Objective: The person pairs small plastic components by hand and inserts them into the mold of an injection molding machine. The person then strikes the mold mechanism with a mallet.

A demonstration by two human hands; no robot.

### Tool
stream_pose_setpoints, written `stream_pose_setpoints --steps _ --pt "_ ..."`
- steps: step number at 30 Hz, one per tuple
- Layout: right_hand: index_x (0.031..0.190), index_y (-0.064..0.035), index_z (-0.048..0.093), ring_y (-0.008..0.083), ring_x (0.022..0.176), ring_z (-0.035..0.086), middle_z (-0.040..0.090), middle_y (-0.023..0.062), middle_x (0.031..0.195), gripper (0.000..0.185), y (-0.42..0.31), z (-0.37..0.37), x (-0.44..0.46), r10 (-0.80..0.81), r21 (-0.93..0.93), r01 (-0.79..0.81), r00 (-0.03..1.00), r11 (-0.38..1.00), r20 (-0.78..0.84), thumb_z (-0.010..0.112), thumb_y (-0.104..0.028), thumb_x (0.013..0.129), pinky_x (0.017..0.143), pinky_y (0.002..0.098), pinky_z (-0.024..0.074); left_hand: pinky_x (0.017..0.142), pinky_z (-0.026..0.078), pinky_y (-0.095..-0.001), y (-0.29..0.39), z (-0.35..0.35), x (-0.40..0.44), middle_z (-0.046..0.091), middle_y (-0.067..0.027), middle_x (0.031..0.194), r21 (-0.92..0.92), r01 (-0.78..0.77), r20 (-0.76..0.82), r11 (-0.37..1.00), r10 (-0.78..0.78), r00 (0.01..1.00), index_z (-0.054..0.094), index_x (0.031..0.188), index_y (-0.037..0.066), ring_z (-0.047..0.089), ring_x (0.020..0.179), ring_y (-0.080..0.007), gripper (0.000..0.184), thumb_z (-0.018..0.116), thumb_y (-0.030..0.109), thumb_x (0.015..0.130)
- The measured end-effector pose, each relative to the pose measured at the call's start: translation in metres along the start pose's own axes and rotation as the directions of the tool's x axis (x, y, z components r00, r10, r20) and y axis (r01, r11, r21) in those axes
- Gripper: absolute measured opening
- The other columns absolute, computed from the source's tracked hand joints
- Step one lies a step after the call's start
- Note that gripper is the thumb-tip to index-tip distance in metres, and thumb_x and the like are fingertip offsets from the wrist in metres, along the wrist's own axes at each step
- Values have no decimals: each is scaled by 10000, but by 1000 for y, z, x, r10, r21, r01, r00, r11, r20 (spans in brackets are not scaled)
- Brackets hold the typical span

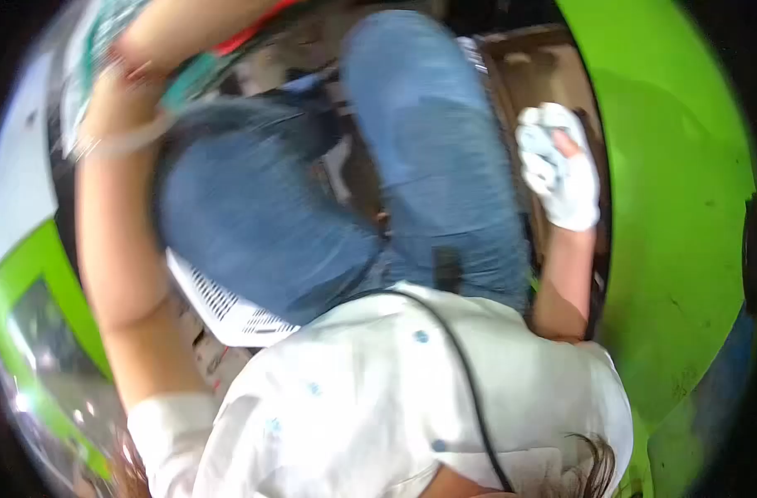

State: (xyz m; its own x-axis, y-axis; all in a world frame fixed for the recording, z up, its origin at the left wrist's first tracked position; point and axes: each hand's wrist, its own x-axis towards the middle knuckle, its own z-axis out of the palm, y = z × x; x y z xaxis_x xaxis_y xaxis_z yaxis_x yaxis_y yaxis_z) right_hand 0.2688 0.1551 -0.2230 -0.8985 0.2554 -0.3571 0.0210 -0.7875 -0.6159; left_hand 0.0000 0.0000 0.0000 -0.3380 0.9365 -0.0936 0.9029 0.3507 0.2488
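Observation:
My right hand (561, 170) wears a white glove with a bare thumb tip showing. Its fingers are curled in, and whatever they may hold is hidden. It hovers beside my right knee, over a brown open box or tray (544, 62), close to the green panel. My left arm reaches up along the left side, with a pale band at the wrist. Motion smears my left hand (129, 91), so its fingers cannot be made out. Around it are teal-green material (191, 79) and another bare arm-like shape (200, 29), whose owner I cannot tell.
A bright green panel (677, 207) runs down the right side. Under my left thigh is a white slotted seat (237, 319). A green and grey machine part (46, 332) stands at the left. Something red (249, 29) and blurred dark clutter lie beyond my knees.

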Motion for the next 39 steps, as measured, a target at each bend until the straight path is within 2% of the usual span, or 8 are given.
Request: stream_pose_setpoints --steps 5,6,8,10,12,14,25,39 --pt "1103 -7 520 71 571 458 572 113 998 327 -81 39 7 -455 -308 602 779 737 432 569 -235 873 470 182 351 731 506 -290 94 76 66 577 -133 1064 -546 -243 -316 802 72 946 601 1099 36 627 805 -184 339 586 302 890" --pt "1107 -6 525 77 606 465 570 113 1030 321 -193 45 17 -375 -522 819 574 240 728 574 -220 874 536 193 373 720 511 -286 110 54 101 555 -131 1106 -460 -675 -747 577 160 645 601 1115 55 631 784 -182 349 587 318 885" --pt "1066 -5 554 145 706 545 593 87 970 280 -219 85 -55 -46 -643 723 655 -252 755 603 -180 852 630 260 441 650 509 -263 200 119 70 538 -119 1060 -516 -857 -841 19 -205 501 603 1093 52 618 652 -137 353 572 338 889" --pt "1032 -26 585 266 767 611 612 125 918 265 -151 114 -82 204 -333 734 536 -591 819 647 -142 802 683 325 477 637 497 -244 216 163 -21 626 -73 888 -505 -799 -704 -326 -380 600 592 1069 35 602 666 -108 281 532 268 923" --pt "1040 -46 593 298 754 616 605 146 902 311 -30 147 -106 212 -297 729 518 -617 829 672 -98 744 631 317 488 701 492 -257 188 213 -115 627 -56 956 -365 -734 -562 -573 -493 664 585 1061 33 603 785 -112 286 472 273 951" --pt "1066 -64 599 274 742 628 614 108 955 359 113 50 -124 -232 -548 834 522 -61 821 686 -95 720 597 303 496 741 488 -259 210 277 -207 628 -52 965 -774 -323 86 -544 -595 799 588 1059 45 603 826 -119 328 434 316 956" --pt "1143 -82 598 301 1022 559 582 110 1161 375 85 97 -15 -23 -253 795 289 -551 957 623 -276 823 876 382 434 929 450 -319 118 286 -134 622 -51 1082 -366 -598 -71 -713 -619 782 579 1113 85 589 1013 -182 367 388 347 940" --pt "1092 -58 619 290 1056 555 594 120 1150 293 91 85 24 -143 -189 973 170 -130 975 637 -157 816 940 376 404 718 551 -352 41 331 -212 594 -84 956 -96 -781 -32 -617 -783 622 588 965 102 579 952 -254 340 435 399 903"
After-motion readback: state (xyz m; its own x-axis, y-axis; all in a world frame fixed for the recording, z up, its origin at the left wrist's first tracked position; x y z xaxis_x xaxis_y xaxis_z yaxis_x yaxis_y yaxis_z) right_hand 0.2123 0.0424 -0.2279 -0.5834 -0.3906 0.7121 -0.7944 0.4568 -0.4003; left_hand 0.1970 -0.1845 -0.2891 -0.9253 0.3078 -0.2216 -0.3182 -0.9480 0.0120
